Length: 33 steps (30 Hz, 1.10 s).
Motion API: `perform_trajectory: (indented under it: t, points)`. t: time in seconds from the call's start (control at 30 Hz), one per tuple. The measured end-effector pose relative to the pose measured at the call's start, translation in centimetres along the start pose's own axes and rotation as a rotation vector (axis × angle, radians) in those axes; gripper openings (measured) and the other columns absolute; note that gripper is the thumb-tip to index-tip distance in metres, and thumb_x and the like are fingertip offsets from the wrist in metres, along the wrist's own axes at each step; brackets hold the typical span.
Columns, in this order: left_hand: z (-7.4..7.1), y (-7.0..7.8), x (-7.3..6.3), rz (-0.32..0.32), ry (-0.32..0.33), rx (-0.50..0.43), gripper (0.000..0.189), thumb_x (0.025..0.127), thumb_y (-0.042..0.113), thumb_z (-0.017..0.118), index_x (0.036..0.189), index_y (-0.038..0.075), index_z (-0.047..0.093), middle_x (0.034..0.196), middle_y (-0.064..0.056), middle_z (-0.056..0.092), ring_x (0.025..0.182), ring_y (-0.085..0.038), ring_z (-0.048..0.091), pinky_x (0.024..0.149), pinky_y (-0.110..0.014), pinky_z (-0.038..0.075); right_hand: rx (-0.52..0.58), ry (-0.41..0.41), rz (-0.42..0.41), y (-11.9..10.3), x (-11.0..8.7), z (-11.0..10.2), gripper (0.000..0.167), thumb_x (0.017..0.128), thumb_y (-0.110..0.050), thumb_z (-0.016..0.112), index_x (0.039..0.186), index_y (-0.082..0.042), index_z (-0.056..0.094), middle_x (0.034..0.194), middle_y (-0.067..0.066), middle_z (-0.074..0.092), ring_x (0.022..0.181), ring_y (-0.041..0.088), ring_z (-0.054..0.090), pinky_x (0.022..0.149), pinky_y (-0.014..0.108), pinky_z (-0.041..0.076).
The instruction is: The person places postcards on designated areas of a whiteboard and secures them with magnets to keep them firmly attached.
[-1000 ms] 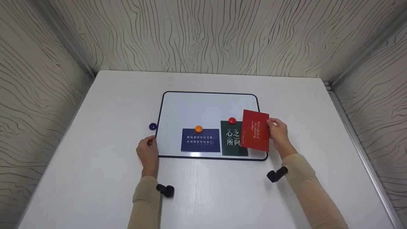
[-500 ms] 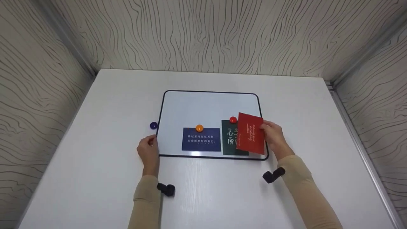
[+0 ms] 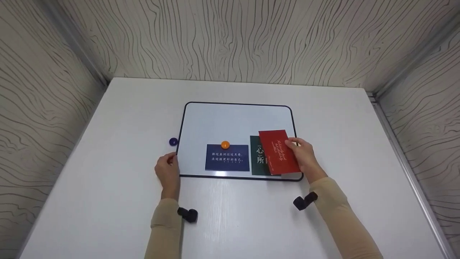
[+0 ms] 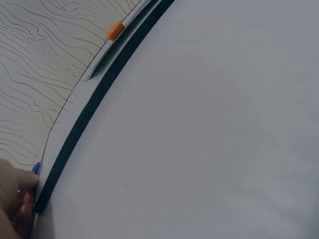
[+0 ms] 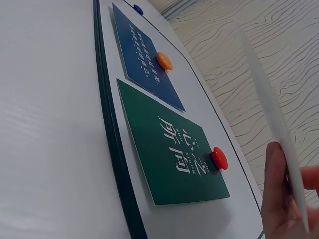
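Note:
My right hand (image 3: 304,154) pinches a red card (image 3: 276,153) with white lettering by its right edge, raised above a black-framed whiteboard (image 3: 230,120). On the board beneath, a green card (image 3: 256,169) is partly covered by the red one in the head view. A red magnet (image 5: 219,158) sits at the green card's upper edge; from the head it is hidden. To the left lies a dark blue card (image 3: 227,162), an orange magnet (image 3: 225,145) on its top edge. My left hand (image 3: 168,172) grips the board's left edge with curled fingers, thumb at the frame.
A dark blue magnet (image 3: 173,141) lies just outside the board's left frame, beyond my left hand. The board rests on a white table (image 3: 222,230). Wood-patterned walls (image 3: 230,39) stand behind it and at both sides.
My right hand has moved left and slightly down with the red card, turning it. The card now hides the red magnet and more of the green card. My left hand stays in place.

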State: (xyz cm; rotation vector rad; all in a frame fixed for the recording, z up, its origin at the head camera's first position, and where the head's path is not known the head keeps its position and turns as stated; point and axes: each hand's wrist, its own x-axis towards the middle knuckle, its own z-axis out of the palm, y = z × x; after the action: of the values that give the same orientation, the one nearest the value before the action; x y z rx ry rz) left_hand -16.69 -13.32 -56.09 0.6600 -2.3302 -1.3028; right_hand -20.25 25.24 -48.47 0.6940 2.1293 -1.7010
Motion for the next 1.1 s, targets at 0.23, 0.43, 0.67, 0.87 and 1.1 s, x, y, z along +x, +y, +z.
perform_trajectory:
  t: [0.23,0.43,0.67,0.87,1.1]
  points:
    - [0.1,-0.2,0.1,0.025,0.012,-0.004,0.013,0.090,0.002,0.062,0.098,-0.002,0.072,0.089,-0.020,0.068,0.082,-0.026,0.061,0.063,-0.017,0.043,-0.067,-0.032,0.000,-0.3,0.2,1.2,0.046,0.100,-0.031,0.049,0.143,-0.016,0.043,0.114,0.005,0.056,0.086,0.010,0.060,0.069,0.024,0.056]
    - [0.0,-0.1,0.0,0.031,0.011,0.000,0.013,0.090,0.001,0.062,0.099,-0.002,0.072,0.089,-0.021,0.068,0.082,-0.026,0.062,0.064,-0.017,0.044,0.017,-0.122,0.048,-0.5,0.3,2.1,0.048,0.100,-0.018,0.045,0.147,-0.014,0.038,0.126,0.008,0.054,0.095,0.012,0.059,0.073,0.025,0.057]
    - [-0.1,0.0,0.0,0.012,-0.001,-0.005,0.014,0.091,0.002,0.061,0.100,-0.002,0.071,0.091,-0.020,0.068,0.084,-0.025,0.062,0.063,-0.015,0.043,0.190,-0.229,0.063,-0.5,0.3,2.7,0.066,0.092,-0.001,0.048,0.153,-0.013,0.025,0.142,0.009,0.044,0.113,0.016,0.049,0.090,0.024,0.049]
    - [0.0,0.0,0.1,0.011,0.001,-0.012,0.014,0.091,0.002,0.061,0.100,-0.001,0.071,0.092,-0.020,0.068,0.084,-0.026,0.062,0.064,-0.017,0.045,0.188,-0.215,0.062,-0.4,0.1,3.9,0.061,0.092,-0.008,0.060,0.147,-0.009,0.036,0.135,0.007,0.051,0.114,0.016,0.053,0.097,0.028,0.051]
    - [0.0,0.0,-0.1,0.006,0.005,-0.007,0.014,0.090,0.002,0.062,0.099,-0.001,0.072,0.091,-0.019,0.069,0.084,-0.025,0.062,0.064,-0.018,0.044,0.045,-0.172,0.004,-0.1,0.3,5.4,0.055,0.097,-0.024,0.056,0.147,-0.014,0.036,0.137,0.012,0.049,0.108,0.017,0.057,0.087,0.027,0.057]
